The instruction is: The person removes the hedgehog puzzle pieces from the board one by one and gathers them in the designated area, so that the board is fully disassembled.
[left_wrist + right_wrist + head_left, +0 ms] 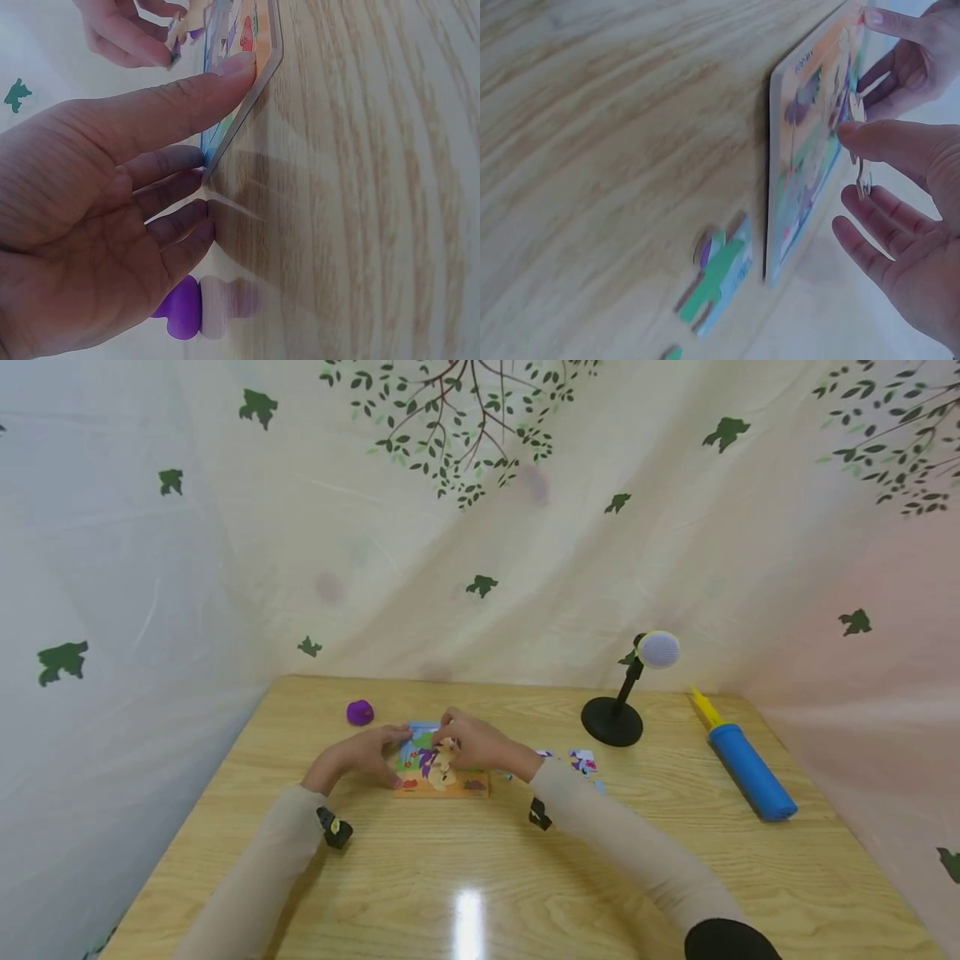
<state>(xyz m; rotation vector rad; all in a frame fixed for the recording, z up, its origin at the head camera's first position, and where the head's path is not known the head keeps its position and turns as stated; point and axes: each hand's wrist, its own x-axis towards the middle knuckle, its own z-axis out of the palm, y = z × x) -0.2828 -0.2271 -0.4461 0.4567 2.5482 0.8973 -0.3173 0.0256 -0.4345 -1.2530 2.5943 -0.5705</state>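
Note:
A flat picture puzzle board (442, 791) with a cartoon pony lies on the wooden table. At its left side is my left hand (367, 752), its thumb resting on the board's near corner and its other fingertips by the board's edge. My right hand (476, 743) is over the board's right part. Between thumb and fingers it pinches a thin puzzle piece (864, 182), tilted up off the board. Loose puzzle pieces (583, 762) lie right of the board, partly hidden by the right forearm; one green and blue piece (724, 277) shows in the right wrist view.
Behind the left hand sits a small purple object (360, 712). A round-headed device on a black stand (612, 722) stands at the back right. Farther right lies a blue pump (752, 772) with a yellow nozzle. A patterned curtain (480, 635) hangs behind the table.

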